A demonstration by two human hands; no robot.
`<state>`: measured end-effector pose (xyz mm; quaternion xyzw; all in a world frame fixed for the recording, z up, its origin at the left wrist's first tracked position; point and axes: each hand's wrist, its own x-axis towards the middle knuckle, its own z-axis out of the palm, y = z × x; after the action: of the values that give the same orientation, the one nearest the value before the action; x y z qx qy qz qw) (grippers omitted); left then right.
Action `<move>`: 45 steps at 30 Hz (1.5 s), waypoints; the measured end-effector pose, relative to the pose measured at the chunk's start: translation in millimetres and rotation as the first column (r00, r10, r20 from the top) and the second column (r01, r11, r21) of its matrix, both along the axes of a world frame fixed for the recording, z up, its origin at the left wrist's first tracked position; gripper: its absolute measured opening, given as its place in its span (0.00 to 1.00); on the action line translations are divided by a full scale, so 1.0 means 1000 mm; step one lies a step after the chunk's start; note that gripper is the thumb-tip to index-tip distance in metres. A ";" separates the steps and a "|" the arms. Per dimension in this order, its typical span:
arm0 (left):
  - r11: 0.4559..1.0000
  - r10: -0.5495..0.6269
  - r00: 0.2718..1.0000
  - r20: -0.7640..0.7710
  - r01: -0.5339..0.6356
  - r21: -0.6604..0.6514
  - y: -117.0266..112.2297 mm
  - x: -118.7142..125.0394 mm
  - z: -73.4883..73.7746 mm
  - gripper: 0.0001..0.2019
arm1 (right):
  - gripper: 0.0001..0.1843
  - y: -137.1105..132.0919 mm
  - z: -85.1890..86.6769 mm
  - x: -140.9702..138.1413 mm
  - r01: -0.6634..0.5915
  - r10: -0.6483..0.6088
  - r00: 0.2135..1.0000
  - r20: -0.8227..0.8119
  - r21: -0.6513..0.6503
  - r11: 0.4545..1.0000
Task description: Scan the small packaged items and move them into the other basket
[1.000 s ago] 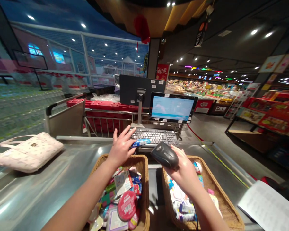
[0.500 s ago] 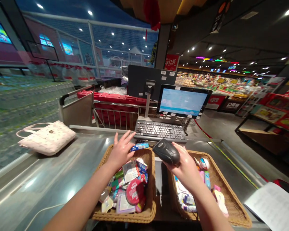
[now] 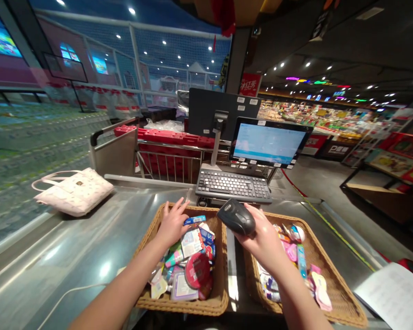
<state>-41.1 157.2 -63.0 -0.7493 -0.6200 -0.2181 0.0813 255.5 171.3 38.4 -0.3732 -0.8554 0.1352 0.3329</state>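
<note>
In my right hand (image 3: 263,240) is a black handheld barcode scanner (image 3: 237,217), held above the gap between two wicker baskets. My left hand (image 3: 174,223) is over the upper left part of the left basket (image 3: 223,279), with a small blue packet (image 3: 195,220) pinched at its end by the thumb side and the other fingers spread. Below it in that basket lie a round red tub (image 3: 197,270), a white box (image 3: 192,243), a clear flat case (image 3: 185,286) and several small packets. The right basket (image 3: 344,293) holds several small goods, partly hidden by my right forearm.
A keyboard (image 3: 233,185) and a lit monitor (image 3: 268,143) stand behind the baskets. A pale handbag (image 3: 77,191) rests on the metal counter (image 3: 69,256) at left, near a white cable. Printed paper (image 3: 395,293) lies at right. Beyond is a shopping cart (image 3: 168,165).
My left hand has come down and back toward me over the left basket, the blue packet moving with it. My right hand keeps the scanner in nearly the same place. The view has shifted slightly.
</note>
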 end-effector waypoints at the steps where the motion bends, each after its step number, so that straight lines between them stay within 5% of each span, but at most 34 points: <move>1: 1.000 0.004 1.000 -0.009 -0.004 0.005 0.000 0.000 -0.004 0.02 | 0.15 0.000 0.000 -0.001 -0.002 0.002 1.000 0.001 0.003 1.000; 10: 0.997 0.043 0.997 -0.058 -0.046 -0.062 0.004 -0.004 -0.035 0.03 | 0.14 -0.002 0.001 -0.004 0.016 -0.016 1.000 -0.003 -0.022 1.000; 16: 0.998 0.046 0.999 -0.027 -0.047 -0.035 0.006 -0.006 -0.041 0.12 | 0.14 -0.004 -0.008 0.001 0.035 -0.035 0.999 -0.025 -0.032 0.999; 22: 0.999 -0.053 0.998 -0.039 0.053 -0.005 0.012 0.018 -0.021 0.17 | 0.22 -0.010 -0.019 0.030 0.100 -0.105 0.991 -0.083 -0.066 0.993; 29: 0.952 -0.307 0.951 0.029 0.307 -0.003 0.030 0.098 0.021 0.16 | 0.20 -0.017 -0.019 0.101 0.335 -0.335 0.940 -0.067 -0.008 0.942; 34: 0.877 -0.470 0.882 0.008 0.469 -0.105 0.046 0.173 0.024 0.15 | 0.23 -0.027 -0.015 0.153 0.475 -0.473 0.880 -0.046 0.036 0.879; 40: 0.708 -0.678 0.732 -0.066 0.626 -0.327 0.068 0.251 -0.017 0.19 | 0.26 -0.030 -0.017 0.188 0.554 -0.550 0.833 -0.065 0.069 0.830; 45: 0.490 -0.857 0.509 -0.084 0.752 -0.440 0.095 0.295 -0.044 0.11 | 0.24 -0.024 -0.022 0.208 0.534 -0.531 0.845 -0.055 0.055 0.844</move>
<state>253.7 252.0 -107.5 -0.9770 -0.1995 -0.0037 -0.0747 463.0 147.8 16.8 -0.5816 -0.7160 0.0151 0.3859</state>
